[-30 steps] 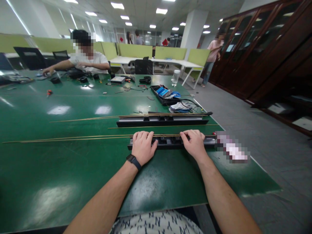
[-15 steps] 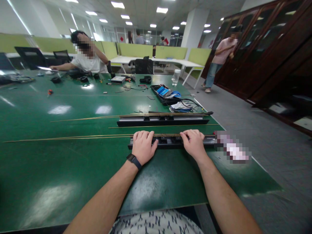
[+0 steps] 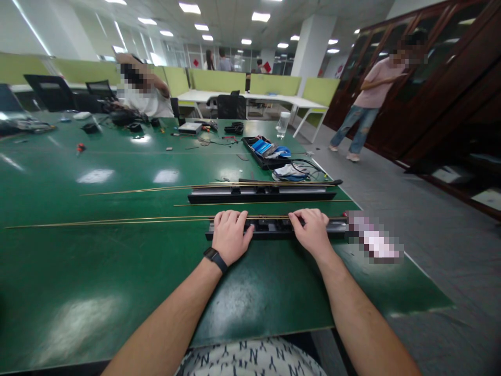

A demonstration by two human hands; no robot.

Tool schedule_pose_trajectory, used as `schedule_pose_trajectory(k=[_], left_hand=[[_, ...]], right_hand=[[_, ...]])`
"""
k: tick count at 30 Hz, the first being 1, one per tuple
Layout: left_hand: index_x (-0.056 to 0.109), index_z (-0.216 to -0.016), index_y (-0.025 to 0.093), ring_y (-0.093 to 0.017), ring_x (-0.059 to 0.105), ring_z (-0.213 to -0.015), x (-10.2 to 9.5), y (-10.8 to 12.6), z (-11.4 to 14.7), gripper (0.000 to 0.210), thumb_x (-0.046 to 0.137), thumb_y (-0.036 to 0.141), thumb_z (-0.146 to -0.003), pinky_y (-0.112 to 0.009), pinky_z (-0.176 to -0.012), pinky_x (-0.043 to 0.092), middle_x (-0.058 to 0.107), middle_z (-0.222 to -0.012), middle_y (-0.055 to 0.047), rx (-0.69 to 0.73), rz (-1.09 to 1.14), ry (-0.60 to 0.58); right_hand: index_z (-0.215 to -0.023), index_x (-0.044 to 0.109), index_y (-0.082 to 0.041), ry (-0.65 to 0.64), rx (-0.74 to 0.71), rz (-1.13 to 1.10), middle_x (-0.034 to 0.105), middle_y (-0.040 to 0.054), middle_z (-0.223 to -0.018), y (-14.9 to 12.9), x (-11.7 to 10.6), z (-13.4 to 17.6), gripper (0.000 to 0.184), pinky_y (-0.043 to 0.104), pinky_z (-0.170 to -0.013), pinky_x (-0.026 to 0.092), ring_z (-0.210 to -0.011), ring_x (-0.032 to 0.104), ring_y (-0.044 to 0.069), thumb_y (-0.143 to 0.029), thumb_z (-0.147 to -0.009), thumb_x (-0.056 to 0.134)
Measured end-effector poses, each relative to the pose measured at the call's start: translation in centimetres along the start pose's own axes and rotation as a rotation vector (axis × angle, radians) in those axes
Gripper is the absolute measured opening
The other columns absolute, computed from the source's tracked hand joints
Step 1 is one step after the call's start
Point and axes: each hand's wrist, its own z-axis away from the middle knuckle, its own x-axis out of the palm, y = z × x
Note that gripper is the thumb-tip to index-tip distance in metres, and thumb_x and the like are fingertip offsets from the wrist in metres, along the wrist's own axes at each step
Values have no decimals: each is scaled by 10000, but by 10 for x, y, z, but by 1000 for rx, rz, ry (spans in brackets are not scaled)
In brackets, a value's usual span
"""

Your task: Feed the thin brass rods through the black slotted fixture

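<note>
A long black-and-silver rail (image 3: 270, 235) lies crosswise on the green table in front of me. Thin brass-coloured rods (image 3: 117, 222) run along its far edge and stick out well to the left. My left hand (image 3: 230, 235) is wrapped over the rail's left part, fingers on the far side, thumb towards me. At the right part, my right hand (image 3: 311, 230) is closed, its thumb and forefinger pinched at the rods; the exact contact is hidden. Behind lies a second rail (image 3: 262, 197) with more rods on it, and a single rod (image 3: 258, 202) between the two rails.
A black tray (image 3: 256, 156) with blue items stands behind, beside a bundle of cable and cloth (image 3: 291, 172). A clear cup (image 3: 282, 125) stands at the far right. A blurred-out object (image 3: 376, 237) lies near the right edge. One person sits across; another walks at right.
My hands, the rail and the rods stay in place. The person at right has come nearer and further right. The seated person's arm has moved in from the left.
</note>
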Motion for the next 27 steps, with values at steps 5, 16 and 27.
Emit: schedule_pose_trajectory(k=[5,16,27], left_hand=[[623,-1259,200,-292,582,-1112,0,0,0,361,539,420,-985,-481,-1019,361,690,-1107,-109,0,3,0],[625,-1260,214,-298,585,-1120,-1,0,0,354,539,414,-981,-491,-1029,358,691,-1118,-117,-4,12,-4],[621,-1261,206,-291,581,-1116,1,0,0,362,543,422,-981,-487,-1028,360,689,-1103,-107,-5,5,0]], right_hand=[[-791,677,-231,-2,2,-1,730,40,-869,1,2,0,280,403,-903,274,-961,553,236,-417,-969,564],[-754,650,-226,-2,6,21,726,45,-855,2,0,-1,271,406,-898,278,-948,555,238,-379,-957,556],[-792,687,-236,2,-1,11,741,41,-878,1,1,0,292,405,-906,273,-965,559,238,-433,-966,560]])
